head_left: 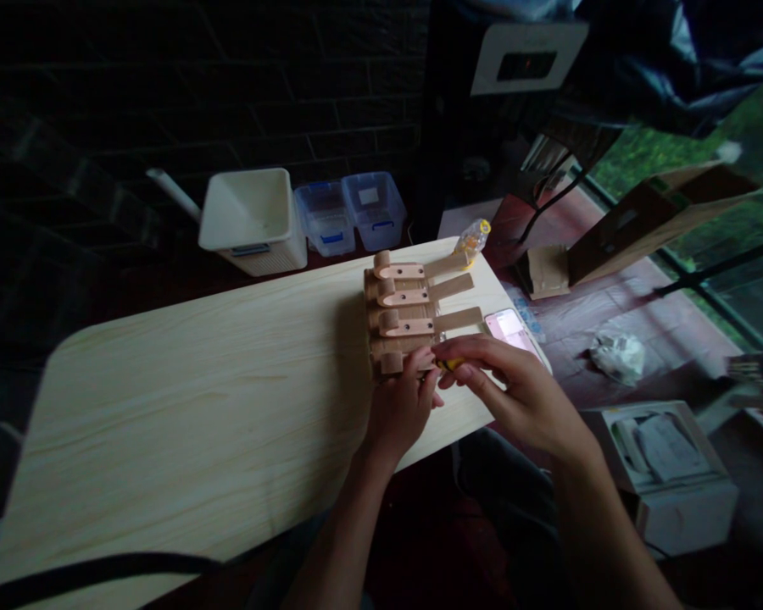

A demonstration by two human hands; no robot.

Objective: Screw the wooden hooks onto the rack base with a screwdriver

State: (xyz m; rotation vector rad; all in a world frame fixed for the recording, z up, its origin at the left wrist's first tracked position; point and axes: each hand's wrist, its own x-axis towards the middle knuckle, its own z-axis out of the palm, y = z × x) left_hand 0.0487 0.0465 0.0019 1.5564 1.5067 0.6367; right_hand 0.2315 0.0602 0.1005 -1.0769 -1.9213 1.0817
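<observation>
A cardboard block [403, 343] lies toward the right end of the table. Across it sit several wooden pieces with rounded ends and dark screw heads, such as this far wooden piece [402, 271]; flat tan strips [458, 319] stick out to their right. My left hand [407, 398] is closed around the nearest wooden piece, mostly covering it; a small tan block [391, 363] shows beside the fingers. From the right, my right hand [505, 381] grips a small yellow-and-black screwdriver [449, 364], its tip hidden by the left fingers.
A clear plastic bottle [472, 240] with yellow parts and a lit phone [509, 329] are on the table [216, 381]. Beyond it stand a white bin [247, 212] and two clear tubs [374, 212]. Cardboard boxes [642, 220] and a white box [687, 508] are on the floor at right.
</observation>
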